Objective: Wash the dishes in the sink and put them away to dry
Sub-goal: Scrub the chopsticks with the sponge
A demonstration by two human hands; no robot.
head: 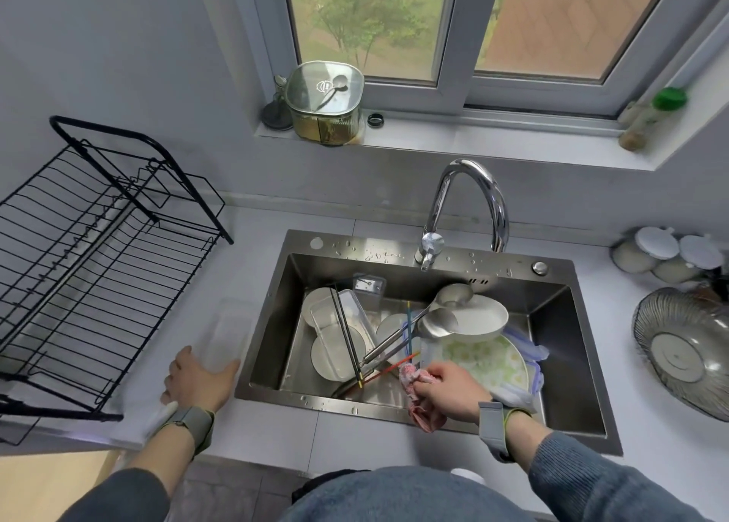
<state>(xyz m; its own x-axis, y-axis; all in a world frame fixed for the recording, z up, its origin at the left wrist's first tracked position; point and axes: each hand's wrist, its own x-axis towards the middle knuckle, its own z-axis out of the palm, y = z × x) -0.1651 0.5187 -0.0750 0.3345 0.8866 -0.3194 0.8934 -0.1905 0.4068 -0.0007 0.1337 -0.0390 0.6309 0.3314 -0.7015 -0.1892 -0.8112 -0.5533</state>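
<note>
The steel sink [560, 367] holds several dishes: white plates [335, 354], a clear rectangular container [341, 316], a white bowl [481, 316], two steel ladles [434, 322], chopsticks [349, 340] and a green-patterned plate [489, 361]. My right hand [453, 391] grips a pink cloth [418, 397] at the sink's front edge. My left hand [197, 379] holds a clear plastic container [228, 334] on the counter, left of the sink. The black wire drying rack [98, 257] stands further left.
A chrome faucet [465, 205] arches over the sink's back. A glass lidded jar [325, 103] and a green-capped bottle [651, 119] sit on the windowsill. A wire basket [686, 348] and lidded bowls [662, 253] stand on the right counter.
</note>
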